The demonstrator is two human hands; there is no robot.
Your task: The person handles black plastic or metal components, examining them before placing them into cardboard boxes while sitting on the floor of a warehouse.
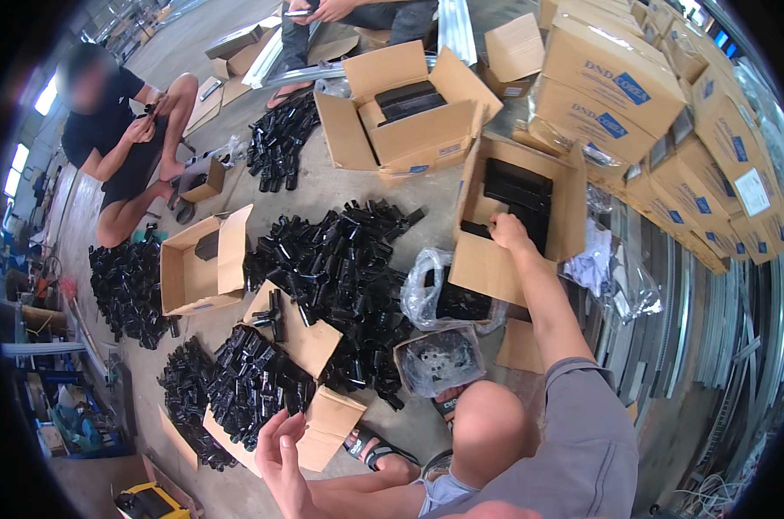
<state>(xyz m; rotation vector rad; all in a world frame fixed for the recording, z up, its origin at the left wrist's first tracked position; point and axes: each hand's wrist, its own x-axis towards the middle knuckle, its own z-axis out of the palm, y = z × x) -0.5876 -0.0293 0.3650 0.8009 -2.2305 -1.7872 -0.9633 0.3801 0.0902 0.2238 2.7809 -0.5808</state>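
Note:
My right hand (509, 232) reaches into an open cardboard box (568, 186). Its fingers close at the end of a short black part (475, 229) by the box's left wall. Dark black pieces (518, 186) lie stacked in rows inside that box. Lower left, my left hand (281, 443) is raised, fingers loosely bent and apart, with nothing seen in it. Just beyond it, glossy black tubular parts (258, 381) fill an open carton with spread flaps (331, 424). The exact shape of the part at my right fingertips is partly hidden.
A large heap of black parts (340, 259) covers the middle floor. Plastic-lined small boxes (441, 357) stand by my knee. Another open box (401, 147) is ahead. Stacked cartons (613, 95) and metal profiles (677, 337) line the right. Two people sit beyond, one holding a part (148, 111).

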